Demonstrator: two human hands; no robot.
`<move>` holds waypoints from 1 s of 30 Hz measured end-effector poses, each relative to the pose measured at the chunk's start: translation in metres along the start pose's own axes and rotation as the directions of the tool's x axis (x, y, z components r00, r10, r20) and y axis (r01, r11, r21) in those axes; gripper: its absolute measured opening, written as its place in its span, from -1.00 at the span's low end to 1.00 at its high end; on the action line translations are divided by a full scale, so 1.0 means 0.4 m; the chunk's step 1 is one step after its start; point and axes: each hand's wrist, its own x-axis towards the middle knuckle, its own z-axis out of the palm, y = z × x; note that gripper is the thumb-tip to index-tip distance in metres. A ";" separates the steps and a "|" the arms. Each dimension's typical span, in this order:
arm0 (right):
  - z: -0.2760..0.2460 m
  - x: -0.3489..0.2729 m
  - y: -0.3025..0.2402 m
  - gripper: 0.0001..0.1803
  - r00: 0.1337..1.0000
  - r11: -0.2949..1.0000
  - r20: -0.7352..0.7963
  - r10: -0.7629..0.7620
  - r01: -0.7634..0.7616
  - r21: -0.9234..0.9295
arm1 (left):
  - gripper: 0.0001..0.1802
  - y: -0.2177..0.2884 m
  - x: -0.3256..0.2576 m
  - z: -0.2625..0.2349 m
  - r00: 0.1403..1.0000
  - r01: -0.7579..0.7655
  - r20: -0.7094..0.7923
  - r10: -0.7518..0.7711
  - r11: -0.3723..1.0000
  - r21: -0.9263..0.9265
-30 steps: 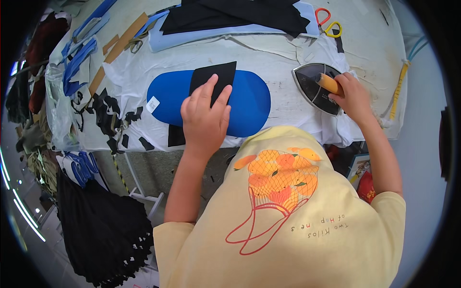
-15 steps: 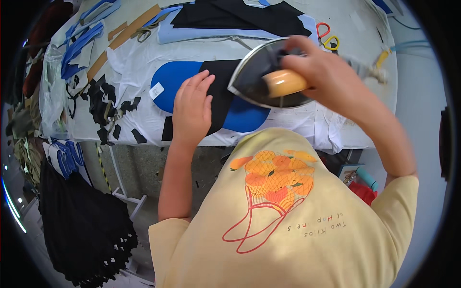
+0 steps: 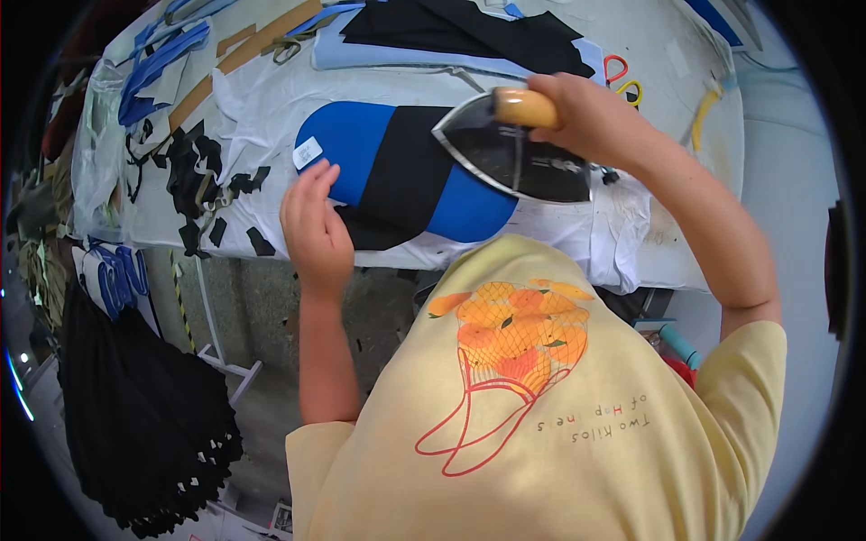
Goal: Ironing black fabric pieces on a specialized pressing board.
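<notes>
A blue oval pad (image 3: 341,135) lies on the white-covered table, a small white label (image 3: 308,152) at its left end. A wide black cloth band (image 3: 410,158) crosses its middle; its lower end spreads out near the table edge. My right hand (image 3: 577,117) is closed round the wooden handle (image 3: 526,108) of an iron (image 3: 528,158). The iron's pointed tip reaches over the band and the right part of the pad; whether the soleplate touches them I cannot tell. Fingers stretched out, my left hand (image 3: 317,225) is at the pad's lower left edge, by the label, holding nothing.
Black scraps (image 3: 194,171) are scattered at the left of the table. Folded black cloth (image 3: 460,36) lies on light blue material at the back. Scissors with red and yellow handles (image 3: 626,83) lie behind the iron. Black fabric (image 3: 135,415) hangs at lower left.
My left hand has moved left, off the black band to the pad's edge. The iron has tilted in my right hand, and its handle now sits higher. More of the band shows.
</notes>
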 end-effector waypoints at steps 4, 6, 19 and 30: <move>0.012 -0.093 0.118 -0.56 0.950 0.936 -0.001 0.311 -0.306 0.171 | -0.45 0.024 -0.092 0.048 0.996 -0.075 -0.054 0.075 0.997 -0.011; 0.051 -0.133 0.168 -0.54 0.912 0.906 -0.007 0.409 -0.406 0.121 | -0.47 0.031 -0.145 0.073 0.991 -0.129 -0.029 0.128 0.991 -0.020; 0.223 0.006 0.150 -0.49 0.933 0.922 -0.287 0.218 -0.102 0.373 | -0.63 -0.002 -0.236 0.152 0.999 -0.010 -0.042 0.019 0.979 0.203; 0.244 0.242 0.083 -0.66 0.783 0.843 -0.533 0.322 0.020 0.538 | -0.84 0.095 -0.117 0.062 0.991 -0.121 -0.031 0.130 0.971 0.204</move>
